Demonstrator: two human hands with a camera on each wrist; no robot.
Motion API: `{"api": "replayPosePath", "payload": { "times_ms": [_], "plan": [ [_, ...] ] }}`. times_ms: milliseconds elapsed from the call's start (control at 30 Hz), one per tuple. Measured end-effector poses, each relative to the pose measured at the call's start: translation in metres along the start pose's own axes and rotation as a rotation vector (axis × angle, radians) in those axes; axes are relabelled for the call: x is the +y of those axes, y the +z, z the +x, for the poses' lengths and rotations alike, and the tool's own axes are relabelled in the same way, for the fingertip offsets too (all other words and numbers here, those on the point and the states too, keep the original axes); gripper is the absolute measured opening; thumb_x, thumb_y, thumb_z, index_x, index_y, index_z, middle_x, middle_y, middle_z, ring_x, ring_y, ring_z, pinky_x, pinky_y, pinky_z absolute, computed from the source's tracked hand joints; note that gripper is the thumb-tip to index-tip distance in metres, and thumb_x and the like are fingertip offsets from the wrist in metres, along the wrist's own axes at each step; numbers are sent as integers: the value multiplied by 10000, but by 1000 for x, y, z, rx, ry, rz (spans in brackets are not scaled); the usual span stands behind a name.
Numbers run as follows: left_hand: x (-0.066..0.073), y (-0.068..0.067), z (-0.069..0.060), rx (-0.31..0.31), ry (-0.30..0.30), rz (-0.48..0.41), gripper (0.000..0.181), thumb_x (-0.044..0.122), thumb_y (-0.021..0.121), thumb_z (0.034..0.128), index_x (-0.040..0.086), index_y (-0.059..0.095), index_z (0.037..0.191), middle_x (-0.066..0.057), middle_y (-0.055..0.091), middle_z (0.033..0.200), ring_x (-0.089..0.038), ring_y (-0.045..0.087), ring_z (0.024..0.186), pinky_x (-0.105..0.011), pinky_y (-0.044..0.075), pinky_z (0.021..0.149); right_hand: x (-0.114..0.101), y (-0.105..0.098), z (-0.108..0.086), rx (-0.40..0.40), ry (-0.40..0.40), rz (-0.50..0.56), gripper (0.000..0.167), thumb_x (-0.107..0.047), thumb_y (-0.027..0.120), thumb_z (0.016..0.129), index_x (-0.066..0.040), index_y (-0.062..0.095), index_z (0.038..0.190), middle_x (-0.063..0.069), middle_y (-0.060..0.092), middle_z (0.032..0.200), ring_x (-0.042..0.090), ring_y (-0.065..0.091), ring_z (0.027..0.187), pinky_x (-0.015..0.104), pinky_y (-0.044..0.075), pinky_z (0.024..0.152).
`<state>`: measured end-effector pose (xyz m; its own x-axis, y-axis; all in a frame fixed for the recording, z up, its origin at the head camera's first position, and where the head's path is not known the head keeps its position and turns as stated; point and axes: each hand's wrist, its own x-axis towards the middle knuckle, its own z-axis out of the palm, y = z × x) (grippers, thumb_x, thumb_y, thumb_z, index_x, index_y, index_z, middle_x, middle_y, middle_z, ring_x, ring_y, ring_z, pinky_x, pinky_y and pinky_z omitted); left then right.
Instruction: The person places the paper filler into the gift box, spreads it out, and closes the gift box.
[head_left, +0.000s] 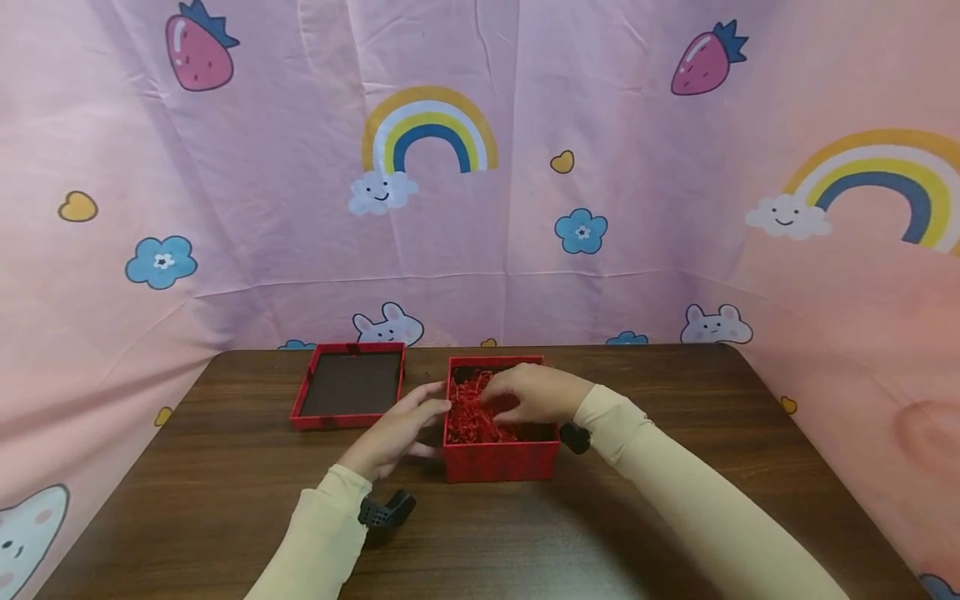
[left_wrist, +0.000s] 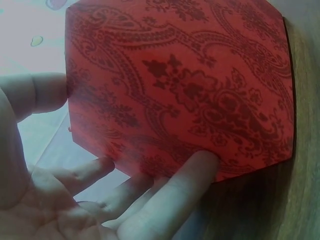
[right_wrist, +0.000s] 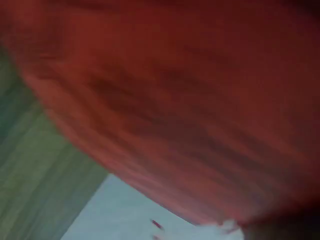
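Note:
A red patterned gift box stands uncovered on the table, with crinkled red paper shreds inside. My left hand is at the box's left side. In the left wrist view its fairly straight fingers touch the red patterned wall. Over the box opening, my right hand reaches in from the right, its fingers bent down at the shreds and its thumb apart from them. The right wrist view is blurred; it shows the box wall and hides the right fingers.
The box lid, red-rimmed with a dark inside, lies upturned on the brown wooden table to the left of the box. A pink and lilac printed cloth hangs behind the table and along its sides.

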<state>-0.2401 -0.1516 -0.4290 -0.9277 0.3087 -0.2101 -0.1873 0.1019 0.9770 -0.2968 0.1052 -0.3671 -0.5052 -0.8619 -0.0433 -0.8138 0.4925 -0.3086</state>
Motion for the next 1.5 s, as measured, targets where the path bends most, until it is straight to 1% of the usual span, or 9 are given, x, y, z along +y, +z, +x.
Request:
{"api": "replayPosePath", "payload": {
  "times_ms": [267, 533, 633, 767, 867, 967, 1067, 1233, 1500],
  "plan": [
    [2, 0, -1, 4, 4, 3, 639, 341, 563, 1052, 144, 305, 1603, -230, 372, 1616, -472, 382, 1463, -553, 591, 896, -1, 16, 7, -145, 30, -112, 290, -272, 746, 970, -194, 734, 1250, -86, 726, 1169, 86, 662, 1080, 360, 548, 958],
    [0, 1, 0, 16, -4, 17, 635, 350, 556, 1055, 147, 306, 1603, -233, 386, 1609, -471, 399, 1454, -553, 592, 893, -4, -3, -4, 56, 56, -19, 399, -317, 752, 962, -161, 705, 1326, -9, 698, 1298, 174, 625, 1245, 401, 503, 1074],
    [-1, 3, 1, 16, -7, 17, 638, 359, 561, 1053, 150, 311, 1601, -230, 389, 1609, -470, 399, 1454, -553, 591, 894, -5, -17, -14, 135, 128, 18, 404, -297, 758, 959, -160, 697, 1334, 21, 692, 1304, 205, 639, 1216, 429, 535, 1032],
    [-2, 4, 3, 19, -12, 3, 626, 358, 569, 1051, 154, 332, 1594, -214, 405, 1603, -461, 413, 1449, -547, 597, 883, 1, -29, -29, 174, 128, 1, 336, -206, 766, 953, -117, 721, 1273, 46, 717, 1196, 207, 686, 1058, 380, 587, 905],
    [-2, 2, 4, 17, -15, -3, 635, 358, 572, 1048, 150, 327, 1596, -210, 401, 1605, -457, 394, 1462, -545, 598, 884, 0, -22, -29, 144, 66, -94, 341, -213, 764, 955, -112, 718, 1277, 35, 712, 1180, 190, 688, 1020, 359, 589, 882],
    [-2, 0, 3, 8, -15, 2, 659, 370, 572, 1045, 144, 301, 1602, -215, 387, 1611, -456, 364, 1479, -549, 590, 902, -10, -8, -21, 66, 35, -129, 445, -290, 722, 987, -135, 647, 1397, 51, 654, 1354, 199, 645, 1217, 400, 548, 1013],
    [-1, -1, 2, 5, -17, 1, 673, 383, 577, 1042, 146, 294, 1605, -209, 394, 1608, -449, 374, 1475, -549, 586, 912, -25, 2, -9, -31, 98, -55, 575, -376, 654, 1020, -148, 512, 1528, 99, 505, 1546, 262, 501, 1418, 464, 439, 1144],
    [-1, 0, 1, 3, -15, -2, 667, 377, 572, 1047, 147, 288, 1605, -212, 405, 1600, -454, 394, 1463, -554, 583, 916, -33, 10, 4, -142, 207, 98, 559, -401, 580, 1056, -129, 487, 1536, 74, 505, 1547, 239, 467, 1441, 443, 373, 1195],
    [-2, 2, 2, 24, -20, -11, 643, 369, 580, 1046, 159, 320, 1595, -189, 439, 1581, -438, 413, 1455, -545, 592, 901, -24, 15, 8, -174, 154, 157, 500, -406, 565, 1063, -155, 553, 1494, 0, 572, 1495, 184, 480, 1429, 412, 358, 1204]
  ]
}}
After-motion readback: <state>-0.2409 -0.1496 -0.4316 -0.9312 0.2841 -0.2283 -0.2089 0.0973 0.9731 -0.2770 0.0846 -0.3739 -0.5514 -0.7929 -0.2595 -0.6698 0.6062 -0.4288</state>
